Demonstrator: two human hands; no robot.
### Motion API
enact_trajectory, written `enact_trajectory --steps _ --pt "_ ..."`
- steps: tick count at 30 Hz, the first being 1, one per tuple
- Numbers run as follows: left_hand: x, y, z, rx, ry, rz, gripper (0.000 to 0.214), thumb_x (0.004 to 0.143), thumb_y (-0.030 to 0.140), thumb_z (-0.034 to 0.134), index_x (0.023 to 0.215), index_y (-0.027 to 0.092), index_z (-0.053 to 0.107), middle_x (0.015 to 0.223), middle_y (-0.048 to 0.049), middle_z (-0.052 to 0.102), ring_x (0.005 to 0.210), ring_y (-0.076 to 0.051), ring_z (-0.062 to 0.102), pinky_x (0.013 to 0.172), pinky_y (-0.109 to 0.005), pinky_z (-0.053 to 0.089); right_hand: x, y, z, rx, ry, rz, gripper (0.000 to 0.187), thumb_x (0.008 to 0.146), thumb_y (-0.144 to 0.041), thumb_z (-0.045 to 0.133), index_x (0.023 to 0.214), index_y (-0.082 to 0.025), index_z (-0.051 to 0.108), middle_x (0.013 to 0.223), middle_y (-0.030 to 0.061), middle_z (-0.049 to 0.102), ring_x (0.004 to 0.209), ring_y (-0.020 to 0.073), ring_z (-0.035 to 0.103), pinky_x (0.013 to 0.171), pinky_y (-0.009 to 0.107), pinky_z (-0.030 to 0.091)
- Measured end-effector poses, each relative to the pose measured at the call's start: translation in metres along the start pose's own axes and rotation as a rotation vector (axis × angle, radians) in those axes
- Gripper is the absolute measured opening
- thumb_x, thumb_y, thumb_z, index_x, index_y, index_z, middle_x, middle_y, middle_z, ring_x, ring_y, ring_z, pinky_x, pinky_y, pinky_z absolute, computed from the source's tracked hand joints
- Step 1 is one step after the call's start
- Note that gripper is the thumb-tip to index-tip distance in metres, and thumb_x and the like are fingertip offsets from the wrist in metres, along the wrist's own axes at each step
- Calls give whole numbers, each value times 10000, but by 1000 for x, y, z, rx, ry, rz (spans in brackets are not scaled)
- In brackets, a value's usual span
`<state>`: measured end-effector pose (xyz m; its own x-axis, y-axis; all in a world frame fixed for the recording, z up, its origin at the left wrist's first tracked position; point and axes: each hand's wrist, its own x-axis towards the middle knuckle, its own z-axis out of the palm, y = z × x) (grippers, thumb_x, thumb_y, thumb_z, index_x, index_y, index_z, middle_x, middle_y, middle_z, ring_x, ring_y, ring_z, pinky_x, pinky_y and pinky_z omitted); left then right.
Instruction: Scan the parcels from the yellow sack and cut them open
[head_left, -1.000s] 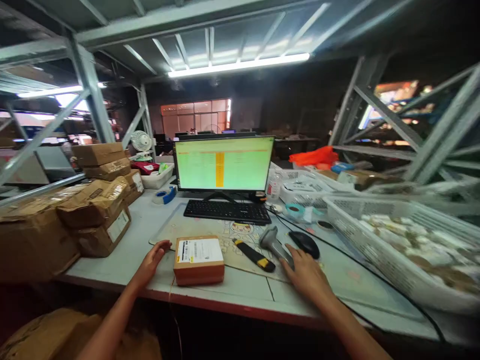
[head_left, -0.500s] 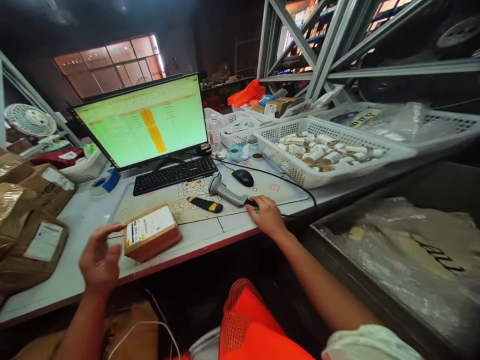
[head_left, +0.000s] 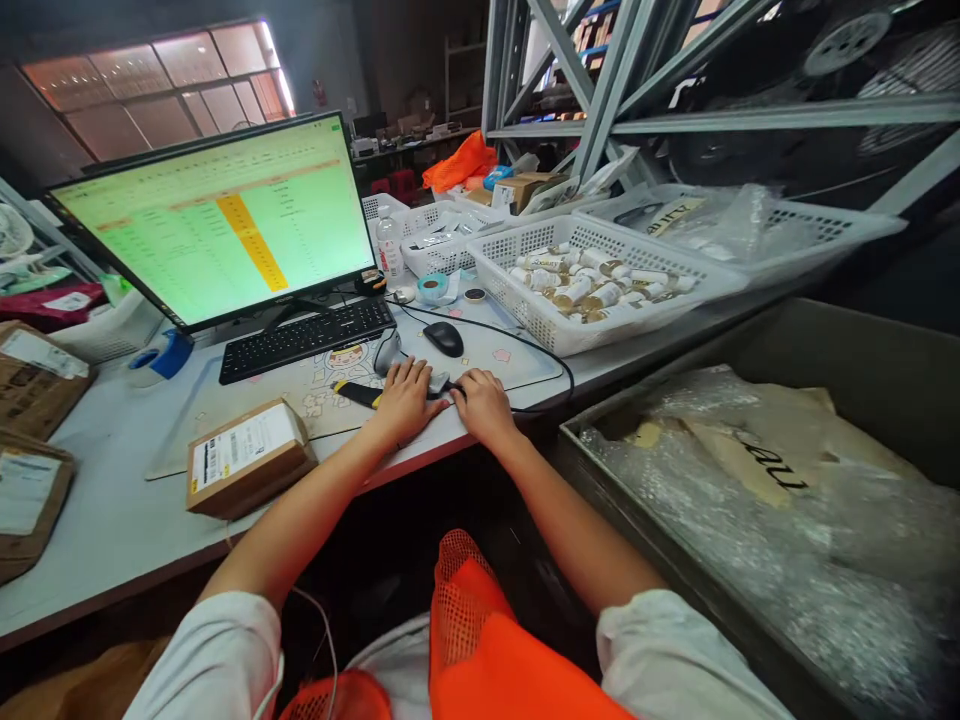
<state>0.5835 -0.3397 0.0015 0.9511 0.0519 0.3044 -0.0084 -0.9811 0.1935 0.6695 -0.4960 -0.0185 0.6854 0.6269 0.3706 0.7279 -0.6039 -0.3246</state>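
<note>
A grey barcode scanner [head_left: 386, 352] lies on the desk mat in front of the keyboard. My left hand [head_left: 406, 403] is over its body with the fingers wrapped across it, hiding most of the handle. At the cable end, my right hand [head_left: 485, 405] has its fingers closed round the handle's black tail. Partly covered by the left hand is a black and yellow utility knife [head_left: 356, 393]. Left of my forearm, a brown carton [head_left: 251, 455] with a white shipping label rests near the desk edge.
Behind the hands are a black keyboard [head_left: 304, 342], a mouse [head_left: 444, 339] and a lit monitor [head_left: 217, 220]. A white basket [head_left: 592, 335] of small bottles stands at the right. Below it sits a large bin [head_left: 592, 425] with bubble wrap. More parcels [head_left: 37, 380] lie at the left.
My left hand has moved right from beside the carton onto the scanner. My right hand has stayed at the scanner's cable end. The camera view has shifted to the right.
</note>
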Motion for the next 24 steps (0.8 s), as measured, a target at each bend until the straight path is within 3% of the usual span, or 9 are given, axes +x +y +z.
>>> enact_trajectory --steps 5,18,24 --pt "3 -3 5 109 -26 50 346 1058 373 505 1346 201 591 1457 -97 627 1517 -290 402 1293 -518 208 3 4 4 31 -1 -85 167 1002 -154 524 1037 -136 686 1100 153 696 1063 302 568 943 397 420" --pt "10 -10 9 87 -7 128 354 1059 387 518 1330 174 598 1414 -124 650 1486 -263 448 1299 -509 215 8 14 11 107 48 -150 188 965 -159 473 1007 -151 656 1064 168 709 1020 325 590 936 433 464" --pt "-3 7 9 265 -46 125 451 1058 439 477 1371 162 646 1467 -131 620 1501 -291 441 1282 -546 288 2 32 17 158 141 -302 134 924 -302 482 935 -269 611 933 195 709 887 379 629 834 523 513"
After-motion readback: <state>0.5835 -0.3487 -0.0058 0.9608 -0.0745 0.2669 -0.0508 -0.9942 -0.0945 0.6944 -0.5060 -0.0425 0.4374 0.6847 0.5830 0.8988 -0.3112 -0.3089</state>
